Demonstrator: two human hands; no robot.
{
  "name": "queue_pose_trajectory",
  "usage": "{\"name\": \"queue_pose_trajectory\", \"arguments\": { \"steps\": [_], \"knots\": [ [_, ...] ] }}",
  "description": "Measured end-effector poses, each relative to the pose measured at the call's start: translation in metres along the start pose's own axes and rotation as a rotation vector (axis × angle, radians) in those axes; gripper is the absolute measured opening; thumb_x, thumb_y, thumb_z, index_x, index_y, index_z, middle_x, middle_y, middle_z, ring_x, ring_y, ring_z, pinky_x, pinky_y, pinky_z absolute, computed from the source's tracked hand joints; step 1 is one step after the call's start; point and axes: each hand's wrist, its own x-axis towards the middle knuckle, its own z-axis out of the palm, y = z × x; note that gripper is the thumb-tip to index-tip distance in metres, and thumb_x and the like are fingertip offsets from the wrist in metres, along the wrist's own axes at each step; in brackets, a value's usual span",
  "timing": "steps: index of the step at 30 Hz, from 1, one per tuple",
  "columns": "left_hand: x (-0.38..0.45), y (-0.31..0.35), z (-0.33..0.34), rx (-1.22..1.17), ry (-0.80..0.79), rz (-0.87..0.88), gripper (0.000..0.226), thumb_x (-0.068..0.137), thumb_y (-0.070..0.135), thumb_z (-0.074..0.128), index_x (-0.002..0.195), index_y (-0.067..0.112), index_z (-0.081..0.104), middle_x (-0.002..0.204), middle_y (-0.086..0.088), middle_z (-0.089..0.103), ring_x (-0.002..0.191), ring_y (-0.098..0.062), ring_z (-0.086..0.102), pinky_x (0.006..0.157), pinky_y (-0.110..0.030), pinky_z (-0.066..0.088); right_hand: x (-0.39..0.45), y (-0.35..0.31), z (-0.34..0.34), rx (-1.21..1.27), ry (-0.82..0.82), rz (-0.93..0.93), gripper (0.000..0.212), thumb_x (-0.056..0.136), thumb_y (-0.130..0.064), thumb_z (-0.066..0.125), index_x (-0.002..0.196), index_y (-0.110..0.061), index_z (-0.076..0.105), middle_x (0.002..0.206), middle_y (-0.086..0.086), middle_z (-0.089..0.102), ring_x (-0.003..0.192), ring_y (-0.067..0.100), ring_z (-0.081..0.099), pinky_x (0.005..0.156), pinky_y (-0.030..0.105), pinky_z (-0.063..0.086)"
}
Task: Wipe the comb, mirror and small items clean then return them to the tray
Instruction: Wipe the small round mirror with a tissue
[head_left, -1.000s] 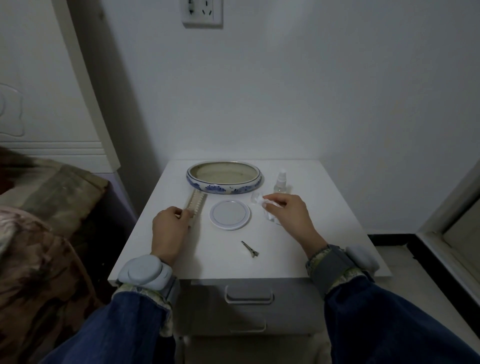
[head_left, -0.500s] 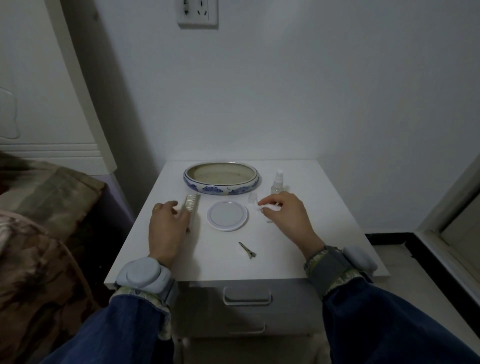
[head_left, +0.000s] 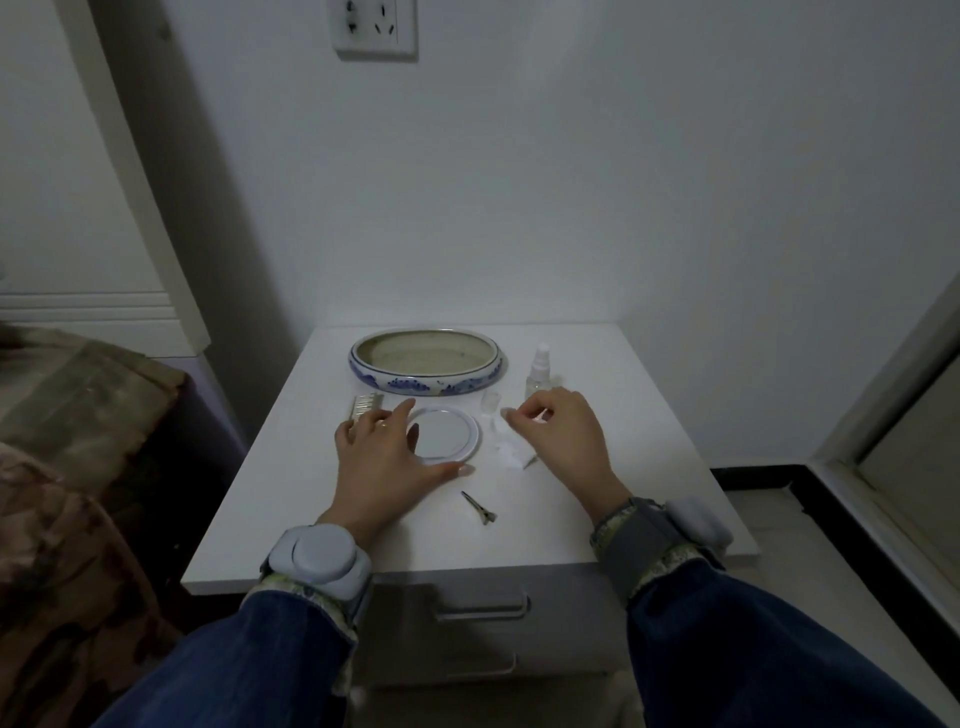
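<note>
A round white-rimmed mirror (head_left: 447, 434) lies flat on the white nightstand (head_left: 649, 467), in front of the empty blue-and-white oval tray (head_left: 426, 383). My left hand (head_left: 382, 460) is spread over the mirror's left edge, thumb at its near rim, index finger at its far rim. The pale comb (head_left: 365, 404) lies just beyond that hand, partly under the fingers. My right hand (head_left: 563, 441) pinches a white wipe (head_left: 506, 449) by its top; its lower end rests on the table. A metal hair clip (head_left: 480, 508) lies near the front. A second small clip (head_left: 530, 461) peeks out beside the right palm.
A small clear spray bottle (head_left: 540, 371) stands right of the tray, with a clear cap (head_left: 489, 402) in front of it. The nightstand has a drawer (head_left: 483, 608) below. A bed with a patterned cover (head_left: 67, 467) is close on the left, a wall behind.
My left hand has left the comb and moved right onto the mirror's edge. The comb now lies flat on the table. My right hand still pinches the wipe.
</note>
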Motion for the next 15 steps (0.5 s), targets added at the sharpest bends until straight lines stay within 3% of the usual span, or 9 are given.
{"name": "queue_pose_trajectory", "arguments": {
  "steps": [5,8,10,12,15],
  "knots": [
    [0.001,0.000,0.001,-0.091,0.023,0.014,0.089,0.065,0.067,0.067,0.137,0.025,0.036,0.127,0.003,0.057,0.128,-0.019,0.040,0.107,-0.038,0.020,0.009,-0.001,-0.003,0.131,0.305,0.033,0.026,0.078,-0.026,0.071,0.083,-0.012,0.049,0.084,0.001,0.051,0.085,0.023,0.049,0.070,0.027,0.035],
    [0.001,-0.005,0.001,-0.249,0.074,0.055,0.090,0.058,0.059,0.077,0.132,0.029,0.038,0.126,0.009,0.055,0.118,-0.012,0.049,0.104,-0.038,0.032,0.015,0.001,0.001,0.195,0.252,0.081,0.043,0.078,-0.029,0.073,0.109,-0.011,0.051,0.103,0.002,0.051,0.102,0.023,0.047,0.086,0.033,0.041],
    [-0.001,-0.003,-0.004,-0.447,0.100,0.094,0.088,0.058,0.043,0.085,0.131,0.025,0.040,0.123,0.011,0.052,0.111,0.000,0.049,0.099,-0.023,0.038,0.018,0.003,0.005,0.228,0.168,0.106,0.054,0.078,-0.030,0.072,0.122,-0.011,0.048,0.116,0.005,0.053,0.110,0.023,0.046,0.093,0.034,0.040],
    [-0.003,-0.001,-0.008,-0.545,0.135,0.149,0.079,0.058,0.027,0.088,0.125,0.022,0.045,0.117,0.013,0.051,0.104,0.011,0.046,0.089,-0.004,0.035,0.020,0.004,0.009,0.253,0.114,0.128,0.057,0.079,-0.030,0.072,0.126,-0.012,0.046,0.122,0.007,0.055,0.114,0.023,0.047,0.093,0.033,0.040],
    [-0.006,0.001,-0.010,-0.551,0.160,0.166,0.077,0.058,0.019,0.088,0.123,0.021,0.047,0.118,0.011,0.049,0.102,0.013,0.043,0.087,0.003,0.028,0.019,0.003,0.010,0.288,0.071,0.155,0.048,0.081,-0.024,0.069,0.123,-0.012,0.048,0.114,0.005,0.057,0.105,0.021,0.053,0.081,0.025,0.040]
  ]
}}
